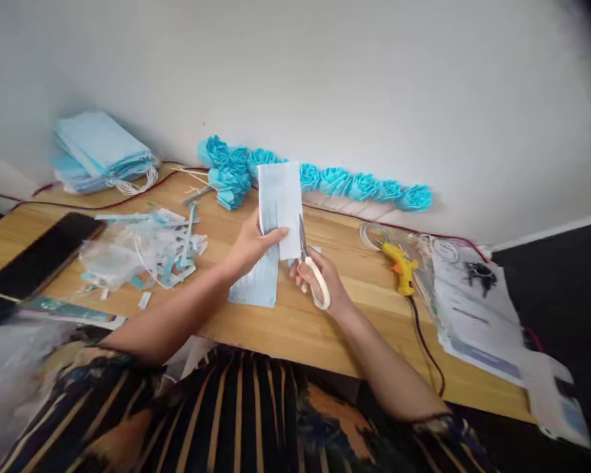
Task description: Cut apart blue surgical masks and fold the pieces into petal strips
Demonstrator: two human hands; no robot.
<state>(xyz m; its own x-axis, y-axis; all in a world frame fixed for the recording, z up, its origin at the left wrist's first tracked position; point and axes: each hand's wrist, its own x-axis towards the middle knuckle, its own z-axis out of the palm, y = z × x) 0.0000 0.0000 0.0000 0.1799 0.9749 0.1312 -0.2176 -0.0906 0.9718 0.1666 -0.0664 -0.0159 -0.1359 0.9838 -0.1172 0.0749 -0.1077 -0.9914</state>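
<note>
My left hand point(256, 243) is closed on a light blue pleated mask sheet point(282, 197), held upright with the thumb across its front. My right hand point(320, 279) grips white-handled scissors point(317, 282), whose blades point up along the sheet's right edge. Whether the blades touch the sheet is hard to tell. Below my left hand, another light blue mask piece point(253, 286) lies flat on the wooden table point(295, 335). A small pale scrap shows just behind my right hand.
Blue paper-like flowers point(335, 180) line the wall. A mask stack point(101, 148), phone point(44, 253) and plastic with scraps point(138, 249) lie left. To the right are a yellow glue gun point(401, 266) with its cord and papers point(473, 309).
</note>
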